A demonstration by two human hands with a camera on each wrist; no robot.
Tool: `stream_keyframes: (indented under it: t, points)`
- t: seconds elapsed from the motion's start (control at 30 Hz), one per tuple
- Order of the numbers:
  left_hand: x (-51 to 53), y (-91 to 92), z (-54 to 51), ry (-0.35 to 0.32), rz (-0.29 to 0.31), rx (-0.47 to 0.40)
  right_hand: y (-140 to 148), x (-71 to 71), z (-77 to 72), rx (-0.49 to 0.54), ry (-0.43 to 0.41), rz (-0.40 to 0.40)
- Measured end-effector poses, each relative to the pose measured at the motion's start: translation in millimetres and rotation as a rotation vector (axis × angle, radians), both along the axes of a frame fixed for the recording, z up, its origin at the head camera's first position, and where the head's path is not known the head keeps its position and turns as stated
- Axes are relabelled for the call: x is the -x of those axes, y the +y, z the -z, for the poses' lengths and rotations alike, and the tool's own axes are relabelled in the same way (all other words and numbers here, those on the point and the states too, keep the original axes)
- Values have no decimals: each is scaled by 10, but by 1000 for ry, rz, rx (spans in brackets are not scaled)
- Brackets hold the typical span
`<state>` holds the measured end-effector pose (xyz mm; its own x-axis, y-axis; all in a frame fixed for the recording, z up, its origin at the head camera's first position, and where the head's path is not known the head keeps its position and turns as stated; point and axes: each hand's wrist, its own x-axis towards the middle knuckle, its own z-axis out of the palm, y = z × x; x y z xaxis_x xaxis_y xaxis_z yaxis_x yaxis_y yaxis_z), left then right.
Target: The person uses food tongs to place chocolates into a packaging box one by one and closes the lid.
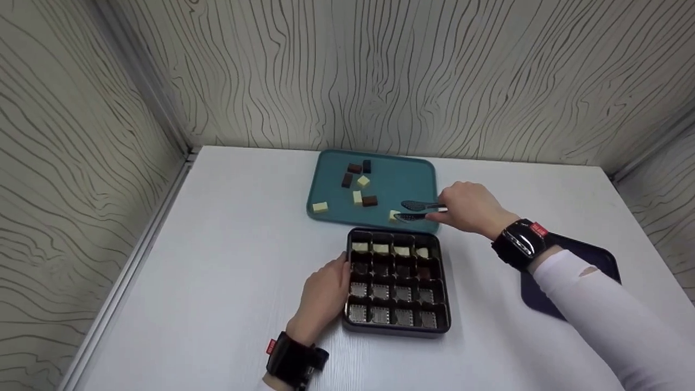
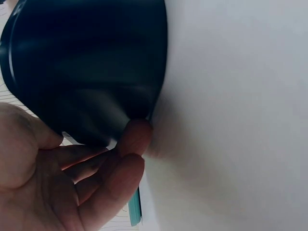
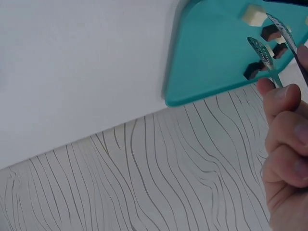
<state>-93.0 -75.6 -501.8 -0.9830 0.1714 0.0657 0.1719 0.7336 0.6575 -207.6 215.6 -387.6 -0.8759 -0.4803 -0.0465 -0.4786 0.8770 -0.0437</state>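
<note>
My right hand (image 1: 469, 209) grips a pair of small dark tongs (image 1: 415, 206) over the right part of a teal tray (image 1: 412, 174). The tong tips stand apart, and a white chocolate piece (image 1: 393, 215) is at the nearer tip. In the right wrist view the tongs (image 3: 262, 52) reach toward a white piece (image 3: 254, 16). My left hand (image 1: 323, 290) touches the left side of a dark divided box (image 1: 399, 329); its fingers rest against the wall (image 2: 96, 62) in the left wrist view. White pieces (image 1: 380, 248) fill the box's back row, dark brown ones (image 1: 403, 271) the second.
Several brown pieces (image 1: 370, 201) and white pieces (image 1: 320, 207) lie scattered on the tray. Ribbed bottoms (image 1: 403, 316) show in the box's two front rows. A dark blue lid or tray (image 1: 589, 260) lies under the right forearm. Patterned walls (image 1: 374, 76) border the white table (image 1: 233, 244).
</note>
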Motion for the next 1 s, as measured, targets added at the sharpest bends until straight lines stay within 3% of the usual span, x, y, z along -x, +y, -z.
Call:
stream_keyframes:
  t: [0.2, 0.47, 0.67, 1.0]
  points:
    - [10, 4, 6, -3, 2, -4, -80, 72, 124, -32, -15, 20]
    - [16, 7, -10, 4, 10, -4, -106, 140, 181, -19, -49, 55]
    - [6, 5, -11, 38, 4, 29, -111, 181, 168, -14, -107, 68]
    - [1, 4, -22, -3, 4, 16, -205, 253, 86, -8, -151, 51]
